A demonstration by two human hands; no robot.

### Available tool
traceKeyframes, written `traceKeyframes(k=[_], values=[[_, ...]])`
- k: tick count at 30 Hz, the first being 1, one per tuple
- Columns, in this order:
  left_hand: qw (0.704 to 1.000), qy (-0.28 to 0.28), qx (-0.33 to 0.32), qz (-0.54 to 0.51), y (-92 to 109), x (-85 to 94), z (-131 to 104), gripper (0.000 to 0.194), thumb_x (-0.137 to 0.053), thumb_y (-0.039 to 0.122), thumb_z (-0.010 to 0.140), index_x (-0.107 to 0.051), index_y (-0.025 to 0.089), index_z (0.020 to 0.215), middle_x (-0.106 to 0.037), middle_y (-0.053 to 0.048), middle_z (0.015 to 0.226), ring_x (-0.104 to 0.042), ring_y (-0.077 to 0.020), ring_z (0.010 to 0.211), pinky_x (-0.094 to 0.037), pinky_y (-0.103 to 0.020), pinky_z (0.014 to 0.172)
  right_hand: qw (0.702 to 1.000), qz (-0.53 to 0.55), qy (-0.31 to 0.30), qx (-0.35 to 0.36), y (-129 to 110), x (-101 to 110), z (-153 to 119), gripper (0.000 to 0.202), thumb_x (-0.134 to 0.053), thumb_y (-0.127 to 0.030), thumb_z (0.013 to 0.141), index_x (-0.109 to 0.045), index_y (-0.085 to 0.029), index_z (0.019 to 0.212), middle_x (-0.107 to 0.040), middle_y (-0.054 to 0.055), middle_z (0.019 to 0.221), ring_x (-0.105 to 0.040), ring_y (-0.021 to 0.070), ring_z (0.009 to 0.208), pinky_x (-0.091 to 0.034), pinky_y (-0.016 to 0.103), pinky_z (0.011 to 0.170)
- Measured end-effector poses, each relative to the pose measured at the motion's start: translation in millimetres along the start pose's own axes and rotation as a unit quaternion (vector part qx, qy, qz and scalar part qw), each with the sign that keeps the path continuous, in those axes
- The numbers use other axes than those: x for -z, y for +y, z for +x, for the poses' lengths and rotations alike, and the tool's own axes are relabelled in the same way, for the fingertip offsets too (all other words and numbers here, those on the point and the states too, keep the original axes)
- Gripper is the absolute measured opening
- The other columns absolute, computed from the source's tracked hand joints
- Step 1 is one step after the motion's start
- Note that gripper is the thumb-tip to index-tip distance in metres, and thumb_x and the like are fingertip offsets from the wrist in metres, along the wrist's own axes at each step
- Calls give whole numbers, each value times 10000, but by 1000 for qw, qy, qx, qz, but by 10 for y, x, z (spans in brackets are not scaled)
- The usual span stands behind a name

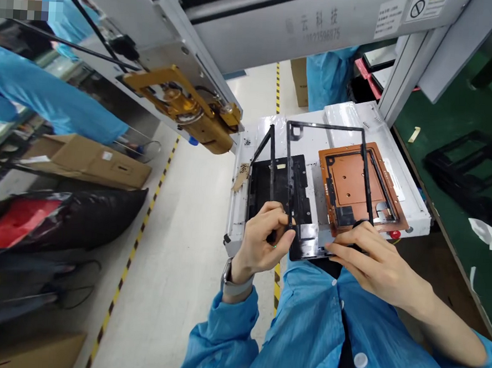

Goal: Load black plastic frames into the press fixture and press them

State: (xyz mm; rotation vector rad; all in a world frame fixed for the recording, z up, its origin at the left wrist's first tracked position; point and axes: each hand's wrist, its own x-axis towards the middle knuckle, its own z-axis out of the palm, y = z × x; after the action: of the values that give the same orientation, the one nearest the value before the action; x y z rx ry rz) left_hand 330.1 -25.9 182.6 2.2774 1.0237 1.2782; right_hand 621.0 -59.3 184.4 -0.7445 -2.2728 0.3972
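Observation:
A thin black rectangular frame is held up in front of me, tilted, its lower edge wider and glossy. My left hand is closed on its lower left corner, thumb in front. At the lower right, my right hand is closed on the same frame, fingertips along the bottom edge. Behind it sits a brown fixture plate, with another black frame lying on it. To the left is a black fixture. A slim black bar rises above that fixture near my left hand; its lower end is hidden.
The white machine bed carries both fixtures under a grey gantry. A brass-coloured machine head hangs at left. More black frames lie on the green table at right. Cardboard boxes and co-workers in blue stand around.

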Motion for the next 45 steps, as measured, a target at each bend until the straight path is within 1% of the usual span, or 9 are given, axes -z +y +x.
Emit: traceKeyframes(k=[4,10,13,17,22,25,29,34,45], values=[[1000,11,27,6,24,-17,11,287,-615,184,1049,-546,238,776,-601,-1,696,-637,-208,811,-553,-354,711,1000,-19,1,12,-20,-53,5,490,-553,8,1091,-675,-245,1492,-792,102,1158,-736,239,990,-586,415,819],[999,45,-1,25,8,-51,15,372,-589,162,1083,-469,235,738,-454,49,622,-537,-152,669,-572,-341,768,998,-45,10,33,-99,-54,63,308,-556,-61,1148,-692,-184,1395,-785,100,1099,-691,208,933,-575,388,812],[998,50,-9,29,-5,-53,12,386,-579,183,1108,-483,234,738,-461,56,616,-482,-137,610,-584,-355,785,998,-55,12,37,-118,-56,64,298,-540,-34,1143,-696,-164,1361,-786,104,1102,-682,200,926,-567,383,809],[999,43,1,33,-15,-40,3,412,-563,233,1143,-521,231,733,-502,40,618,-528,-150,629,-593,-363,782,998,-52,20,33,-129,-66,46,324,-552,-29,1136,-699,-182,1381,-782,100,1105,-687,204,913,-555,383,796],[999,48,-4,-20,-24,-36,-14,377,-466,208,1190,-613,222,844,-575,24,693,-529,-149,668,-586,-365,813,999,14,41,17,-174,-44,48,331,-670,-39,1102,-722,-180,1397,-775,95,1142,-706,196,941,-574,391,833],[998,48,4,-41,-29,-43,-26,422,-439,240,1212,-583,219,816,-552,30,681,-463,-138,626,-579,-381,823,996,57,64,5,-198,-26,65,352,-693,-39,1096,-738,-189,1412,-762,78,1143,-725,179,956,-583,378,846],[998,54,10,-42,-26,-43,-25,415,-451,267,1216,-595,223,829,-554,23,695,-491,-148,659,-580,-378,808,994,82,68,8,-199,-35,74,382,-695,-3,1083,-748,-179,1418,-748,71,1150,-712,165,968,-575,364,854],[998,51,-7,-42,-16,-31,-6,391,-446,240,1213,-598,226,853,-550,27,697,-476,-145,647,-574,-383,802,992,113,63,6,-224,-48,65,445,-722,26,1050,-747,-156,1455,-742,81,1178,-712,168,984,-580,358,839],[997,50,-23,-54,-15,-18,7,356,-449,185,1206,-589,223,881,-511,40,727,-459,-132,677,-539,-359,813,989,128,71,-2,-297,2,123,394,-729,-35,1074,-752,-158,1448,-740,78,1154,-707,171,978,-619,338,818]])
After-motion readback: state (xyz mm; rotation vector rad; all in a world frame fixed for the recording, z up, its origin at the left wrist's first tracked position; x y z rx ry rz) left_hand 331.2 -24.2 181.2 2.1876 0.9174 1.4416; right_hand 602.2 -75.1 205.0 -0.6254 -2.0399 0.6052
